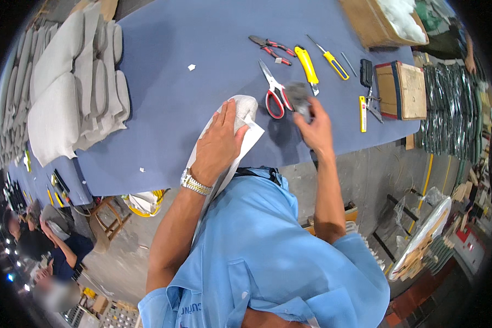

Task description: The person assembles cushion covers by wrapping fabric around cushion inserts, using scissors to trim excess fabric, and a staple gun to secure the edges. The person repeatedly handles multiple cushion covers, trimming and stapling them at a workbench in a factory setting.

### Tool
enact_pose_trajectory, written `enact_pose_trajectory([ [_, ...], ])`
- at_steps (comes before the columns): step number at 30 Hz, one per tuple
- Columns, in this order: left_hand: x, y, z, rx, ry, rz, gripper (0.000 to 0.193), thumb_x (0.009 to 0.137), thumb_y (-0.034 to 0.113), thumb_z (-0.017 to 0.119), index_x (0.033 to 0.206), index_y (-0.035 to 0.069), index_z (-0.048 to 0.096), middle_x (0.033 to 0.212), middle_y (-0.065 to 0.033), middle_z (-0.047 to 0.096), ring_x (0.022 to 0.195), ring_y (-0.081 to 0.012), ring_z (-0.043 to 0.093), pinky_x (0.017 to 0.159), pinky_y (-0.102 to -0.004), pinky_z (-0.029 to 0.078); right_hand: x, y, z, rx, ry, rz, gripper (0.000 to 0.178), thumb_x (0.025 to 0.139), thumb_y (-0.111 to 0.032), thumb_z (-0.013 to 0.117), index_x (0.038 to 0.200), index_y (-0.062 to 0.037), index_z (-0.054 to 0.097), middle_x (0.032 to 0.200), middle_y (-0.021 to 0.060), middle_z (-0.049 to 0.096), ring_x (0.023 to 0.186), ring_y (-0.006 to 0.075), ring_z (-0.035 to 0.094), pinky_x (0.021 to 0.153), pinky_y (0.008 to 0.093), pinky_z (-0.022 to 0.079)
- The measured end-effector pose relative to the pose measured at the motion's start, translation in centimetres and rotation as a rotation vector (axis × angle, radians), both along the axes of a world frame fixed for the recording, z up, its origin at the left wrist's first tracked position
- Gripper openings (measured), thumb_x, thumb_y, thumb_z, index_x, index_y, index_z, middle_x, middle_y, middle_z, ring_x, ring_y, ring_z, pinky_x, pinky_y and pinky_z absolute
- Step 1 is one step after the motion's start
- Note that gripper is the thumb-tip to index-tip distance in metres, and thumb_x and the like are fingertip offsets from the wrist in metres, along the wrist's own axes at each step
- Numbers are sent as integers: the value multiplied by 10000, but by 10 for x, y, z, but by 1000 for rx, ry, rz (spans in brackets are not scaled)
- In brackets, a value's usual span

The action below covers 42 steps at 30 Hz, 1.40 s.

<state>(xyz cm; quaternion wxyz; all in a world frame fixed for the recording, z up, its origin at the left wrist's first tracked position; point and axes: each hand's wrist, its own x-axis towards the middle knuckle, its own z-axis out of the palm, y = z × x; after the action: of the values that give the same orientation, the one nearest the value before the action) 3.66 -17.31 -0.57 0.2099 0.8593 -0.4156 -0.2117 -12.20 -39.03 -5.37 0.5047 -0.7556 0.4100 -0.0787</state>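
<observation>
My left hand [218, 143], a metal watch at its wrist, lies flat with fingers stretched out on a long light-grey fabric-covered piece [246, 105]. A white flap [251, 138] sticks out beside its thumb. The piece runs back past the table's near edge, partly hidden under my forearm. To the right, my right hand [316, 130] is closed around a dark grey object [298, 97], smeared by motion, so its kind cannot be made out. Just beyond lie scissors [275, 92] with red-and-white handles, close to that object.
Pliers [272, 49], a yellow utility knife [307, 65] and a yellow screwdriver [333, 63] lie on the blue-covered table [164, 87]. Stacked grey padded pieces [76, 87] stand at left. Boxes [402, 90] are at right. Another person [65, 246] works at lower left.
</observation>
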Motion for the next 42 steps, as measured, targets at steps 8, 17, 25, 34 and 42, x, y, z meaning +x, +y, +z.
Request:
enact_pose_trajectory([
  [8, -1, 3, -4, -26, 1, -14, 694, 1031, 316, 586, 1581, 2, 304, 1521, -271, 493, 1324, -498, 542, 997, -493, 545, -14, 48, 63, 122, -388, 242, 342, 790, -104, 837, 1067, 15, 674, 1005, 96, 674, 919, 204, 670, 811, 323, 531],
  [17, 2, 6, -4, -44, -6, -31, 755, 965, 188, 599, 1612, 27, 245, 1543, -275, 463, 1313, -501, 550, 1009, -511, 546, 0, 61, 52, 151, -283, 385, 339, 738, -106, 808, 1018, 33, 676, 944, 143, 652, 814, 327, 644, 754, 374, 517],
  [25, 8, 6, -7, -42, 57, -40, 846, 885, 178, 675, 1615, 38, 273, 1594, -245, 421, 1368, -484, 518, 993, -521, 558, 13, 58, 61, 80, -317, 428, 264, 771, -30, 768, 1007, 20, 658, 899, 111, 634, 794, 240, 626, 739, 324, 498],
  [34, 11, -2, 4, 18, 67, 13, 892, 816, 62, 703, 1594, -19, 273, 1582, -262, 425, 1385, -471, 508, 1007, -534, 553, 22, 53, 58, 79, -235, 491, 519, 699, -129, 802, 1170, 4, 628, 972, 206, 659, 901, 457, 643, 779, 407, 535],
  [42, 10, -6, 9, 66, 102, 65, 838, 851, 66, 697, 1592, 20, 309, 1591, -220, 435, 1393, -451, 507, 1048, -543, 526, 23, 71, 66, 19, -97, 456, 306, 769, -39, 759, 1044, 3, 631, 893, 137, 646, 780, 337, 667, 707, 349, 532],
])
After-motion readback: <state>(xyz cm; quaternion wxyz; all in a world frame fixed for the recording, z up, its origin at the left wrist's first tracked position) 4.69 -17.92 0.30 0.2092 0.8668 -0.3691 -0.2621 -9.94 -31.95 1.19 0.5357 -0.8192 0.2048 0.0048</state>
